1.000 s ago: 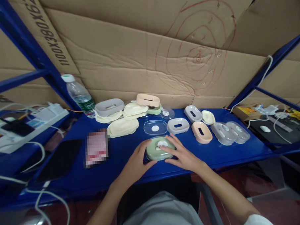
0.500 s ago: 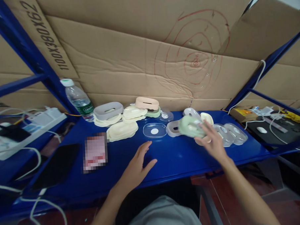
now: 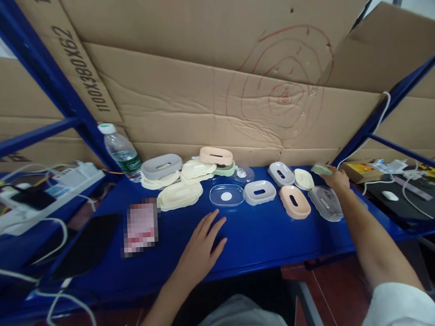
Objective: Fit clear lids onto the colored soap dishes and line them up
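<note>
My right hand (image 3: 337, 178) reaches to the far right of the blue table and grips a pale green oval soap dish part (image 3: 321, 169), mostly hidden by the fingers. Just below that hand lies a clear oval tray (image 3: 326, 204), and a cream oval piece (image 3: 304, 179) is to its left. My left hand (image 3: 202, 240) hovers or rests near the front edge, fingers spread and holding nothing. A clear oval lid with a white round sticker (image 3: 226, 196) lies beyond it. Slotted soap dish parts in grey (image 3: 249, 194) and peach (image 3: 284, 205) sit nearby.
Stacked cream pieces (image 3: 181, 196), a grey slotted part (image 3: 162, 166) and a peach one (image 3: 216, 156) stand along the back left. A water bottle (image 3: 121, 153) leans by the blue post. A power strip (image 3: 77, 176), cables and a black pad (image 3: 86, 245) occupy the left.
My right hand has carried the green piece from mid-right to the far back right, uncovering the peach slotted part. My left hand has shifted slightly, fingers spread wider.
</note>
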Demonstrator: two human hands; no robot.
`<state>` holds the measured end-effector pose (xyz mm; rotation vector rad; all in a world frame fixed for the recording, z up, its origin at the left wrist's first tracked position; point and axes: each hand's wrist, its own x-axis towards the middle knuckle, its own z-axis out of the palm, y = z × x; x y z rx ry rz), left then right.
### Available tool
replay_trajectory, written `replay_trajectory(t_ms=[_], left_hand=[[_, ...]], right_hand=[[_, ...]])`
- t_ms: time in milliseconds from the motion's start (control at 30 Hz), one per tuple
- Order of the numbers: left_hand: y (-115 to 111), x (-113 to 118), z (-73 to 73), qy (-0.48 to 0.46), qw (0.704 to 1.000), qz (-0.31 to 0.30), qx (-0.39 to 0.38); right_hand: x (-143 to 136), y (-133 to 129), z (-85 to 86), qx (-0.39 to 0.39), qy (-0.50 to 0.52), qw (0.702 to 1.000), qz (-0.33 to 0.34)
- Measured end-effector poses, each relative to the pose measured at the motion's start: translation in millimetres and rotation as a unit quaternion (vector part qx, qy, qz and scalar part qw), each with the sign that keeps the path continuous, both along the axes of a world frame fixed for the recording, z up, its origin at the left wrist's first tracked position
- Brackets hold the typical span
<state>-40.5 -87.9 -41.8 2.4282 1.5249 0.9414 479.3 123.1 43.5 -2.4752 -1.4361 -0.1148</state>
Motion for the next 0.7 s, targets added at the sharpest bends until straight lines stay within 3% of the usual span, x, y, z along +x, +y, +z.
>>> replay_trajectory(t_ms=[200,267,333,433,533,600,700], left_hand=[[10.0,0.0,11.5,-0.022,1.000,0.000,-0.016],[26.3,1.4,18.1,-0.013,1.000,0.001,-0.010],[47.9,4.1,23.8,0.013,1.000,0.007,0.000],[78.3,7.1,29.5,0.028,0.999,0.018,-0.014],[92.7,4.1,33.0,0.029,0.999,0.001,-0.024],[93.3,-0.4,34.0,0.022,0.999,-0.009,-0.024],[90.1,-5.6,32.1,0.009,1.000,-0.018,-0.021]], right_hand=[[-38.0,-1.8,14.5,0.005,-0.023,0.998,0.051],[-70.0,-5.1,20.4,0.030,-0.039,0.991,0.123],[-113.7,-9.3,19.9,0.034,-0.041,0.970,0.239],[-189.6,-19.7,4.6,0.028,-0.034,0.916,0.399],[-251.9,-36.2,-17.2,0.041,-0.030,0.883,0.467],[-273.8,-47.7,-27.7,0.050,-0.029,0.871,0.488],[-276.3,-57.7,-34.4,0.083,-0.008,0.866,0.492]])
